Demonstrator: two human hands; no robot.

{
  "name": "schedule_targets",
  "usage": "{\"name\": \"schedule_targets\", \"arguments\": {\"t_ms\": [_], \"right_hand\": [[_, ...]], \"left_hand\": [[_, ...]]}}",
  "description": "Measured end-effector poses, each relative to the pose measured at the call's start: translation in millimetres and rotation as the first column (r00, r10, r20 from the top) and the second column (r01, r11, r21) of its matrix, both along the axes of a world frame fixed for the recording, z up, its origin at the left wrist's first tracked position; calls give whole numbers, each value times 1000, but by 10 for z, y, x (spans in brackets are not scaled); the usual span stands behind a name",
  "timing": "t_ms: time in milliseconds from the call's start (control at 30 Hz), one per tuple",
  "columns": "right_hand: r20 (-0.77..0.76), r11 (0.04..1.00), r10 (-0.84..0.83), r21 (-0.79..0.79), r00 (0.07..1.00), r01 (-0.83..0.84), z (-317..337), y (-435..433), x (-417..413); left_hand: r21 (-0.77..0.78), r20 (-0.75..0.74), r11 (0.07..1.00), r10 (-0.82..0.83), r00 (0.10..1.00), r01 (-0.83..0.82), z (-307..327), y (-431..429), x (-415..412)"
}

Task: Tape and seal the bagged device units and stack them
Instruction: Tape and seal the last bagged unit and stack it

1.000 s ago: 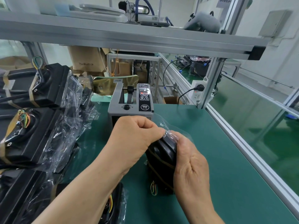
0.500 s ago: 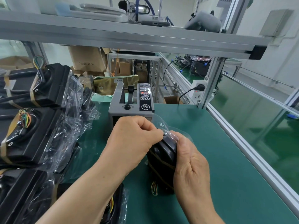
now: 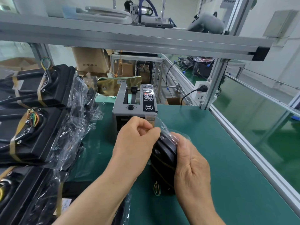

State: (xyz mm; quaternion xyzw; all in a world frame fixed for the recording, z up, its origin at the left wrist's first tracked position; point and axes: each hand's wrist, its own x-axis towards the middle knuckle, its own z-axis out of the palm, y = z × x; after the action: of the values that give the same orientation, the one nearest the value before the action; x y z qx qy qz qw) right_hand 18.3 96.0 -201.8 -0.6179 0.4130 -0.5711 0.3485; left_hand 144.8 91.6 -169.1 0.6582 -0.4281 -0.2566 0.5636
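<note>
On the green table [image 3: 219, 143], in front of a grey tape-dispenser machine [image 3: 134, 108], a black device unit in a clear plastic bag [image 3: 164, 153] stands upright. The right hand [image 3: 191, 166] grips its side with curled fingers; the left hand [image 3: 134, 143] pinches the bag top between its fingers.

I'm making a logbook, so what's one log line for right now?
step: sealing | left hand: pinches bag flap | right hand: grips bagged device unit | dispenser: behind | stack: left
</note>
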Motion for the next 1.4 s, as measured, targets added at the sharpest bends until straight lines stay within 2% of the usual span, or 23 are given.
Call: {"name": "schedule_targets", "arguments": {"t_ms": [233,333,400,467,500,567,600,633,667,733,800,867,933,967,1100,1233,1300,1400], "right_hand": [[14,999,-17,-45,1000,18,-9,-6,-19],[16,997,-59,-43,998,60,14,-19,-56],[74,993,-115,-16,991,117,10,-77,-134],[195,989,-133,86,972,118,-19,-118,-242],[191,987,-130,117,973,109,-77,-133,-302],[64,987,-125,107,990,118,-180,-137,-354],[73,988,-121,106,990,113,-231,-158,-373],[152,992,-65,115,986,48,-225,-162,-381],[250,991,15,128,968,-49,-235,-185,-389],[279,988,96,89,955,-125,-261,-208,-470],[276,985,126,78,953,-153,-340,-225,-632],[148,967,242,44,959,-251,-368,-194,-742],[-18,941,329,94,944,-326,-338,-182,-783],[-43,935,341,124,939,-333,-314,-194,-787],[35,962,228,144,973,-230,-272,-240,-774],[131,976,109,172,985,-131,-326,-237,-782],[107,947,202,231,973,-222,-344,-228,-829],[5,833,453,354,891,-426,-315,-202,-879]], "left_hand": [[41,-65,998,-44,997,47,-20,158,-129],[-12,-129,993,-120,984,119,-141,257,-58],[-28,-103,997,-81,991,78,-250,315,41],[14,-5,998,-62,998,62,-317,306,181],[58,48,991,-122,991,119,-313,281,246],[122,48,929,-356,933,348,-258,214,334],[110,12,876,-474,880,470,-222,186,348],[75,-2,831,-553,833,552,-184,170,352],[43,22,811,-584,811,583,-154,164,358],[33,145,827,-559,816,561,-122,148,369],[90,345,866,-490,801,491,-121,119,384],[169,531,885,-453,716,435,-125,92,359],[192,625,881,-449,638,432,-112,79,294],[187,650,877,-449,613,443,-109,70,270],[189,724,869,-438,533,457,-151,43,247],[226,726,855,-468,504,467,-203,39,209],[223,743,864,-451,494,452,-216,18,184],[220,768,874,-429,475,434,-235,40,144]]}}
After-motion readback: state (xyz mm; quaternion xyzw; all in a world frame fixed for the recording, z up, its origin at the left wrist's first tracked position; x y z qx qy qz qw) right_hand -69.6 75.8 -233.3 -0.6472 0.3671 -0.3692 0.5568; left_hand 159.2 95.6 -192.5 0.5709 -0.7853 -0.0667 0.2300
